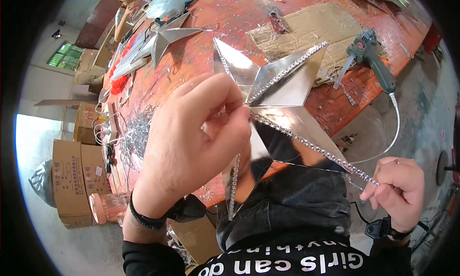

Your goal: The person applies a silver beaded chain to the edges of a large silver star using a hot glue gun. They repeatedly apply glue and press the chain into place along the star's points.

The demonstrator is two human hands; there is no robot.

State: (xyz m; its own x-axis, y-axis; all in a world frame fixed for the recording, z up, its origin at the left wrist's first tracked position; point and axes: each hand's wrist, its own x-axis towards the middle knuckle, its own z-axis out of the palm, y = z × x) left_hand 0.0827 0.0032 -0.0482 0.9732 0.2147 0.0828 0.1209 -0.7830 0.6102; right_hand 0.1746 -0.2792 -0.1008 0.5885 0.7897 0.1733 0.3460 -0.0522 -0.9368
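Observation:
A shiny silver five-pointed star point(290, 89) with raised folds is in front of me, over the table's near edge and my lap. Strips of sparkly silver trim lie along several of its ridges. My left hand point(191, 127) covers the star's middle, thumb and forefinger pinched on the trim point(306, 143) there; the exact grip is partly hidden. From that pinch the trim runs along the lower right point and past its tip. Out beyond the tip, my right hand point(400, 187) pinches the trim's free end, holding it fairly straight.
A green glue gun point(381, 67) lies at the table's right edge, its white cord hanging down. Cardboard point(330, 24) lies behind the star. Another silver star point(165, 36) sits far left, near a person's hand point(134, 8). A pink-lidded jar point(98, 208) and cartons point(69, 180) are left.

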